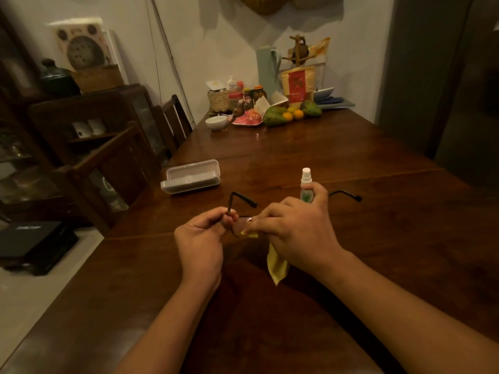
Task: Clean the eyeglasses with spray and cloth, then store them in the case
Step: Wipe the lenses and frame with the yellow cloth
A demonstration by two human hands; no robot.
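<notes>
My left hand pinches the dark-framed eyeglasses at the left hinge, with both temples unfolded and pointing away from me. My right hand presses a yellow cloth against a lens, and the cloth's tail hangs below the hand. A small clear spray bottle with a white cap stands upright on the table just behind my right hand. The grey eyeglass case lies open on the table to the far left of the glasses.
The dark wooden table stretches away to a wall. Its far end holds a white bowl, a woven basket, jars, fruit and a pale jug. Wooden chairs and a cabinet stand along the left side.
</notes>
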